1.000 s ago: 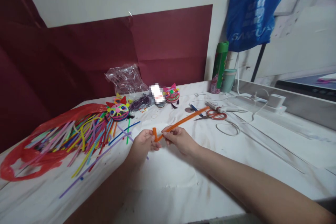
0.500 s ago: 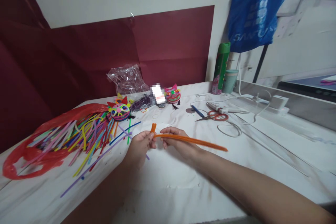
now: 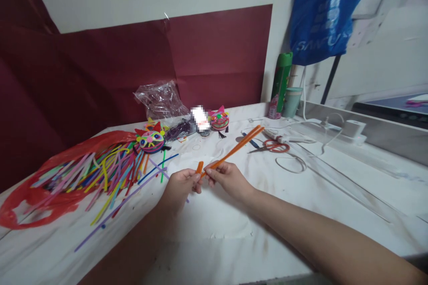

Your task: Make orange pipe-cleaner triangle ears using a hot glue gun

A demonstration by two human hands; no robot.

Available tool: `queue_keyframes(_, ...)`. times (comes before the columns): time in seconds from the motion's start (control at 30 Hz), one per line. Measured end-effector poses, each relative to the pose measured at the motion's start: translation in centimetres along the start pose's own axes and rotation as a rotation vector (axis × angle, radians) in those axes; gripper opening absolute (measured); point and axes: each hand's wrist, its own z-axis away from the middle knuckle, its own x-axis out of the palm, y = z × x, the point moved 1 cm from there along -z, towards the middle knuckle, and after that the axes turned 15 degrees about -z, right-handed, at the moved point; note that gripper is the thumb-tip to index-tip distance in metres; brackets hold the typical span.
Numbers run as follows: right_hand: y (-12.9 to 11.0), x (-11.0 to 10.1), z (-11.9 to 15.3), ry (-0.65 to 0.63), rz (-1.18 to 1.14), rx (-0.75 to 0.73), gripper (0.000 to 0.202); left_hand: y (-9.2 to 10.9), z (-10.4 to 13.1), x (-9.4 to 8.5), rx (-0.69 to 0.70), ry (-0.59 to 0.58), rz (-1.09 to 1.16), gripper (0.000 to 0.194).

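Observation:
Orange pipe cleaners [image 3: 238, 146] run between my two hands in a bundle, bent where the hands meet. My left hand [image 3: 185, 181] pinches the short end, which pokes up above its thumb. Close beside it, my right hand [image 3: 227, 177] grips the bundle near the bend. From there the long part slants up and away to the right, its tips above the scissors. How many strands there are I cannot tell. White paper-like material lies on the marbled table [image 3: 267, 249] under my hands.
At left, a red plastic bag [image 3: 63, 211] holds many coloured pipe cleaners [image 3: 110, 167], with loose ones beside it. Decorated cat-faced pieces [image 3: 150, 140] stand behind. To the right lie red-handled scissors [image 3: 277, 146], a blue pen-like tool [image 3: 251, 140], a glue gun [image 3: 277, 136] and cables.
The long part of the orange pipe cleaners has swung from pointing right and toward me to slanting up and away. My right hand has turned and now pinches it near the bend.

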Motion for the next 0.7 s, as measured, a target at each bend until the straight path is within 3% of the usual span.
queue_keyframes(0.17,0.0,-0.2,-0.1,-0.024,-0.033,-0.002,0.038,-0.3,0.0,-0.1,0.028,-0.056,-0.211,0.023)
queue_keyframes(0.37,-0.5,-0.3,0.0,-0.120,0.039,0.006,0.033,0.3,0.5,0.2,0.028,-0.209,-0.242,0.027)
queue_keyframes(0.53,-0.2,-0.6,-0.3,-0.091,-0.003,0.014,0.033,0.1,0.5,0.5,0.090,-0.183,-0.176,0.025)
queue_keyframes(0.7,0.0,-0.3,0.0,-0.080,0.013,0.018,0.033,0.4,1.1,0.6,0.060,-0.134,-0.230,0.016)
